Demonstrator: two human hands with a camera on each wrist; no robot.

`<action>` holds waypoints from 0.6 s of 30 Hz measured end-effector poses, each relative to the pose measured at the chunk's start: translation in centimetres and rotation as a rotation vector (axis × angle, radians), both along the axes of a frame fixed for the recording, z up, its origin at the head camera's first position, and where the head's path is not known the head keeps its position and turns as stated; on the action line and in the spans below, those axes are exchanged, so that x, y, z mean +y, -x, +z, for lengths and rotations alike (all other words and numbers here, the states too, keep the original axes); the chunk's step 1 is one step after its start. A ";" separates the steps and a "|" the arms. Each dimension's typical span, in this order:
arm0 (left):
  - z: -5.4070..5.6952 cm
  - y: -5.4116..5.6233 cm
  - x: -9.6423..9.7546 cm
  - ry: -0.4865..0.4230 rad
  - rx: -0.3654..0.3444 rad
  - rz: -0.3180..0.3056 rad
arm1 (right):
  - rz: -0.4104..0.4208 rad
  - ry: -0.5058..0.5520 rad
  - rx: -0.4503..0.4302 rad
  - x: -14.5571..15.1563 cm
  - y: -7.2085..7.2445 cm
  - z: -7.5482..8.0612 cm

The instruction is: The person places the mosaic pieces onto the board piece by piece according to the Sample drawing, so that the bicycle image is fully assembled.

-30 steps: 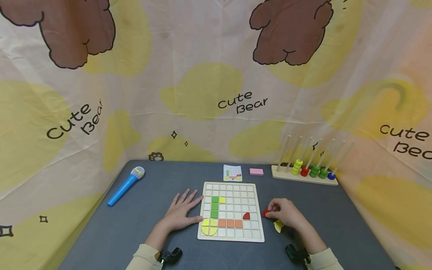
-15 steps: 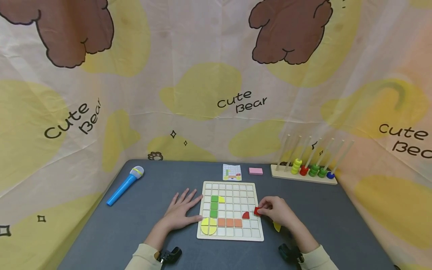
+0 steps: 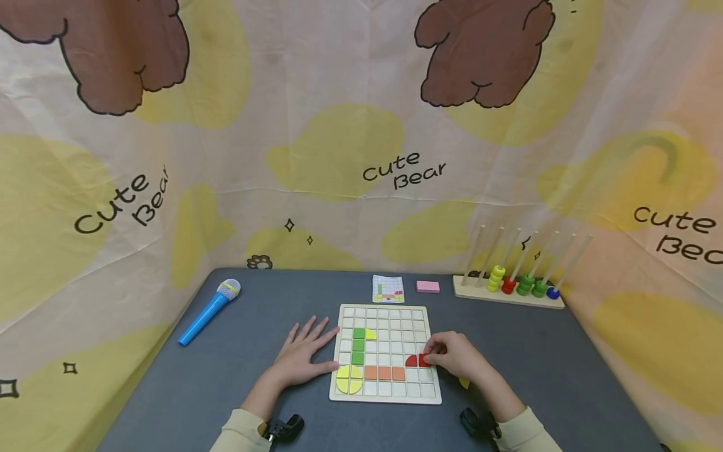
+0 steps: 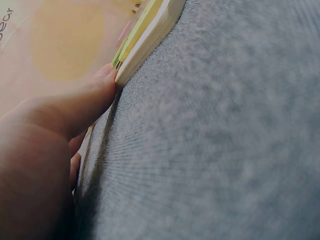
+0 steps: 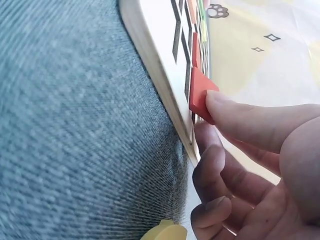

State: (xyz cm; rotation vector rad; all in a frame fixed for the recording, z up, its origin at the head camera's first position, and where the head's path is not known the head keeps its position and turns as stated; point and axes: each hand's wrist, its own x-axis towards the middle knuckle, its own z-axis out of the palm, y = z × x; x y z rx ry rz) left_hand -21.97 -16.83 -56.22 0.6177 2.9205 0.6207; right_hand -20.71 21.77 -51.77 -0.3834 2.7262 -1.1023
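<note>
My right hand (image 3: 459, 355) pinches a red square tile (image 5: 201, 95) between thumb and fingers at the right side of the white grid board (image 3: 390, 399). In the head view the tile lies right beside a red quarter-round tile (image 3: 412, 361) on the board. My left hand (image 3: 300, 360) lies spread on the table, with thumb and fingertips at the board's left edge. On the board are green square tiles (image 3: 358, 346), orange square tiles (image 3: 385, 373), a small yellow tile (image 3: 371, 334) and a yellow circle of quarter-round tiles (image 3: 349, 380).
Partly hidden by my right hand, a yellow tile (image 3: 464, 382) lies on the table. Behind the board are a pattern card (image 3: 388, 289) and a pink block (image 3: 428, 287). A blue microphone (image 3: 209, 312) lies at left; a bead-peg stand (image 3: 508, 293) stands back right.
My right hand has carried the red square tile from the table left onto the board, beside the red quarter-round tile. The left hand has stayed in place.
</note>
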 end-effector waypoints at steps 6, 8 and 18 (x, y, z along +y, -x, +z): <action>0.1 -0.1 0.0 0.006 0.000 -0.003 | 0.003 -0.014 -0.015 -0.2 0.1 -0.3; 0.2 -0.1 0.0 0.004 0.004 -0.004 | -0.007 -0.019 -0.014 -0.2 0.2 -0.3; 0.3 -0.1 0.1 0.001 0.015 -0.005 | -0.116 -0.053 0.004 1.1 -0.3 0.7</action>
